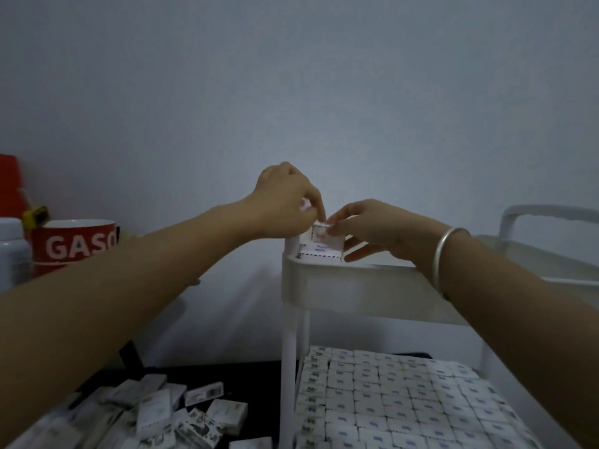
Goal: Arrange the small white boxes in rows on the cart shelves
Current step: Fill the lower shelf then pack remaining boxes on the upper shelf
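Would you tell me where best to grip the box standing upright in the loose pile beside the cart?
Probably pinch the upright box across its two narrow sides near the top, coming from above: it seems to stand on end, higher than the pile round it, so its top is free and its base crowded.

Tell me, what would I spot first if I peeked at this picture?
Two hands meet in the middle: the left hand and right hand pinch a small white box at the corner of the cart's top shelf. Below it, neat rows of boxes lie packed tight, and a loose pile of boxes lies at bottom left. A red mug stands at far left.
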Demonstrator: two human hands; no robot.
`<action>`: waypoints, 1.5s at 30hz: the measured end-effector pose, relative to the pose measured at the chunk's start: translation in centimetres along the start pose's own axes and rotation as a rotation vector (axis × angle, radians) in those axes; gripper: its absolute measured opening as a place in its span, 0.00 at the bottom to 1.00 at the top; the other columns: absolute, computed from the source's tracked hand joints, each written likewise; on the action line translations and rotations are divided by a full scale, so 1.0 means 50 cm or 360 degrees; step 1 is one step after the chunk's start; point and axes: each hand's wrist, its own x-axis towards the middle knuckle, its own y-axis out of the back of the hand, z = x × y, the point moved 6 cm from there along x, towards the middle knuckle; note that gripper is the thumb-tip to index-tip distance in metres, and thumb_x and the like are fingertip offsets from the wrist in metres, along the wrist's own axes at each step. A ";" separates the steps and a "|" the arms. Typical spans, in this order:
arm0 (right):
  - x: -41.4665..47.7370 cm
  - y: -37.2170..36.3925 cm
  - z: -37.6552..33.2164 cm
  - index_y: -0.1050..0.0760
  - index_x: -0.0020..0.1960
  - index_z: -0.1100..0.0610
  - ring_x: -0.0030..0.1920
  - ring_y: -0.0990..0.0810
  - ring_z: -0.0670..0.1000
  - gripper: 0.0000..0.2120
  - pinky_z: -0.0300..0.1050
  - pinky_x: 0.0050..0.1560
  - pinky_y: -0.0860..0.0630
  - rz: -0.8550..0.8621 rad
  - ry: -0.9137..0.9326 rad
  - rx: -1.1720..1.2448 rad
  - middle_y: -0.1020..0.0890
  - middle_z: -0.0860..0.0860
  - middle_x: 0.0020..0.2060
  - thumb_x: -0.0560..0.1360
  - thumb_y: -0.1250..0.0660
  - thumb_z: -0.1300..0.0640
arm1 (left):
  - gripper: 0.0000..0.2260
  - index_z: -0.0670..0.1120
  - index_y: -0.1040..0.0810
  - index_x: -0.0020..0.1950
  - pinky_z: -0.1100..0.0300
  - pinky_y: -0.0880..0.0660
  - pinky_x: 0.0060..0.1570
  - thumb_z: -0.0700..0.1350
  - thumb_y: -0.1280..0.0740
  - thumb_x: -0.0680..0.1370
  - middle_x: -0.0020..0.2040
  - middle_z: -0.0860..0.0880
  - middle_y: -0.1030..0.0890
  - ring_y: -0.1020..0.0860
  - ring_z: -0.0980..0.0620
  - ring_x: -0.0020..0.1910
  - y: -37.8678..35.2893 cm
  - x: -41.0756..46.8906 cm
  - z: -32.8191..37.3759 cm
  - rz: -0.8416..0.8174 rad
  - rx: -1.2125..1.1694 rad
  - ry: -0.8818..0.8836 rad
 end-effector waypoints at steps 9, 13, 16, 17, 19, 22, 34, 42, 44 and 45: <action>0.002 -0.029 0.001 0.21 0.49 0.49 0.39 0.21 0.46 0.12 0.42 0.47 0.25 -0.0126 -0.0080 -0.0301 0.18 0.50 0.46 0.81 0.42 0.60 | 0.10 0.51 0.24 0.60 0.61 0.34 0.62 0.46 0.43 0.83 0.60 0.55 0.24 0.28 0.56 0.62 -0.008 -0.127 -0.060 0.0510 -0.0994 0.0394; -0.005 -0.026 -0.007 0.24 0.57 0.50 0.38 0.21 0.43 0.10 0.39 0.37 0.24 -0.0008 -0.0018 -0.0414 0.20 0.47 0.46 0.81 0.42 0.55 | 0.14 0.55 0.31 0.68 0.58 0.36 0.68 0.48 0.43 0.83 0.67 0.56 0.29 0.32 0.59 0.67 -0.101 -0.218 -0.066 0.0501 -0.1265 0.0555; -0.019 -0.016 -0.020 0.25 0.60 0.53 0.48 0.19 0.51 0.11 0.48 0.45 0.18 0.0193 0.0113 -0.0519 0.21 0.52 0.52 0.79 0.39 0.53 | 0.14 0.56 0.32 0.68 0.57 0.35 0.69 0.47 0.41 0.82 0.67 0.56 0.29 0.33 0.60 0.67 -0.145 -0.276 -0.066 0.0492 -0.1319 0.0605; -0.030 -0.009 -0.031 0.24 0.60 0.52 0.51 0.19 0.54 0.12 0.51 0.52 0.20 0.0314 0.0206 -0.0632 0.20 0.52 0.54 0.79 0.39 0.52 | 0.14 0.58 0.31 0.66 0.60 0.35 0.68 0.46 0.40 0.82 0.66 0.57 0.28 0.32 0.62 0.66 -0.151 -0.294 -0.067 0.0474 -0.1297 0.0599; -0.071 -0.003 -0.064 0.23 0.58 0.50 0.54 0.20 0.52 0.11 0.49 0.60 0.25 0.0593 0.0485 -0.0767 0.19 0.49 0.54 0.78 0.38 0.52 | 0.13 0.61 0.28 0.60 0.73 0.35 0.61 0.43 0.39 0.81 0.62 0.63 0.26 0.30 0.68 0.60 -0.163 -0.333 -0.065 0.0351 -0.1210 0.0575; -0.175 -0.037 -0.098 0.21 0.51 0.49 0.44 0.21 0.45 0.07 0.46 0.51 0.25 0.0882 0.0922 -0.0525 0.18 0.44 0.45 0.76 0.37 0.55 | 0.12 0.57 0.22 0.53 0.80 0.33 0.47 0.41 0.38 0.80 0.55 0.63 0.22 0.24 0.64 0.52 -0.200 -0.410 -0.070 -0.0001 -0.1085 0.0655; -0.304 -0.458 0.251 0.25 0.58 0.49 0.46 0.20 0.49 0.10 0.46 0.47 0.22 -0.0117 0.0474 -0.0860 0.18 0.47 0.47 0.81 0.41 0.51 | 0.07 0.57 0.24 0.55 0.67 0.31 0.49 0.48 0.34 0.79 0.54 0.58 0.24 0.28 0.60 0.52 -0.297 -0.682 -0.089 -0.0375 -0.0405 0.0858; -0.245 -0.533 0.301 0.30 0.63 0.53 0.45 0.19 0.54 0.15 0.45 0.42 0.25 -0.0177 0.0250 -0.0790 0.18 0.52 0.47 0.81 0.43 0.48 | 0.18 0.54 0.25 0.58 0.61 0.30 0.45 0.64 0.34 0.74 0.54 0.58 0.23 0.24 0.57 0.53 -0.306 -0.675 -0.107 -0.0472 -0.0143 0.1076; -0.239 -0.547 0.303 0.32 0.66 0.52 0.53 0.20 0.54 0.19 0.46 0.47 0.26 -0.0217 0.0236 -0.0890 0.20 0.52 0.55 0.79 0.43 0.43 | 0.25 0.54 0.27 0.57 0.60 0.30 0.44 0.67 0.30 0.68 0.52 0.57 0.24 0.26 0.57 0.51 -0.318 -0.673 -0.108 -0.0524 -0.0223 0.1111; -0.236 -0.551 0.305 0.33 0.67 0.51 0.56 0.22 0.54 0.20 0.46 0.50 0.27 -0.0229 0.0241 -0.0912 0.21 0.52 0.58 0.79 0.42 0.43 | 0.26 0.54 0.28 0.58 0.60 0.29 0.44 0.67 0.29 0.67 0.51 0.57 0.25 0.26 0.56 0.50 -0.325 -0.673 -0.106 -0.0554 -0.0268 0.1116</action>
